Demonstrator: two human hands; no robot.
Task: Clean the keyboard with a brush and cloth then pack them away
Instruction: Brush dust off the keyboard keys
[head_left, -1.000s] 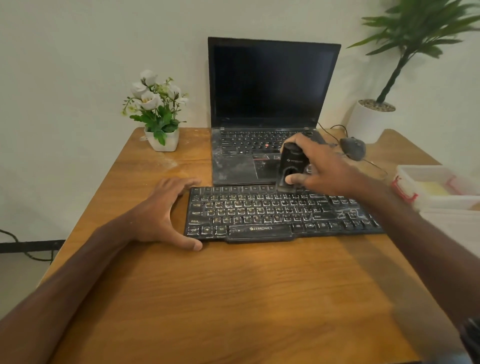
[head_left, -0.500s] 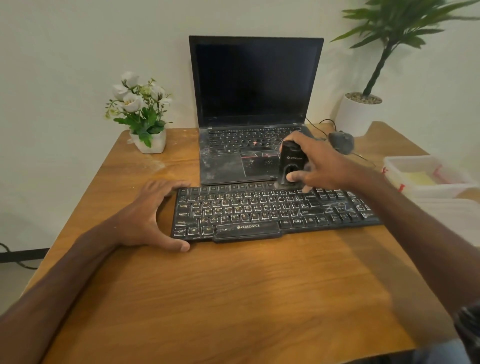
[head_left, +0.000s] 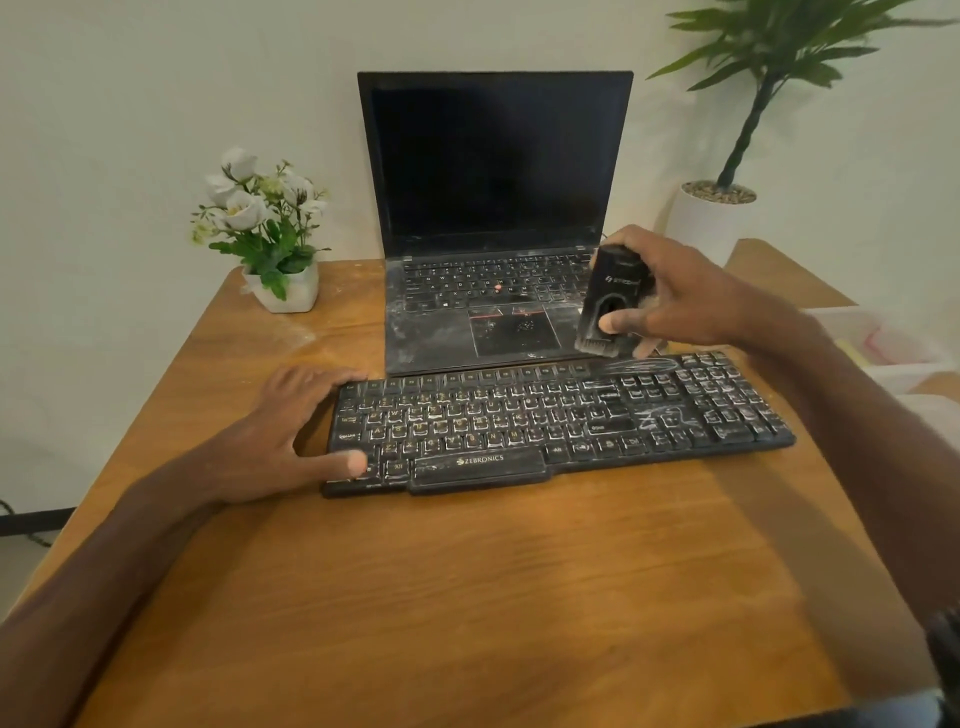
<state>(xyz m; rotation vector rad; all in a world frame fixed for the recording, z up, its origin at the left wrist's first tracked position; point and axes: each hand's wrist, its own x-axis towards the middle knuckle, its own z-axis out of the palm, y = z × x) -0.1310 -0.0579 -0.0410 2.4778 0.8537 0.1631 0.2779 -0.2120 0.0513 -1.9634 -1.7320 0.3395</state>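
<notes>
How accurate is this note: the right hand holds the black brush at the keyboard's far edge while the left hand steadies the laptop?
One detail is wrong. In the head view the left hand steadies the keyboard, holding its left end, not the laptop. The right hand does hold the black brush at the keyboard's far edge.

I think this is a small work corner in a home or an office. A wooden table (head_left: 467, 597) stands right against a plain pale wall (head_left: 156, 78). At the far side sits an open laptop (head_left: 493, 166) with a dark screen, and a black keyboard (head_left: 519, 415) lies just in front of it. A little pot of white flowers (head_left: 260, 223) is far left. A tall green plant (head_left: 753, 104) stands far right.
</notes>
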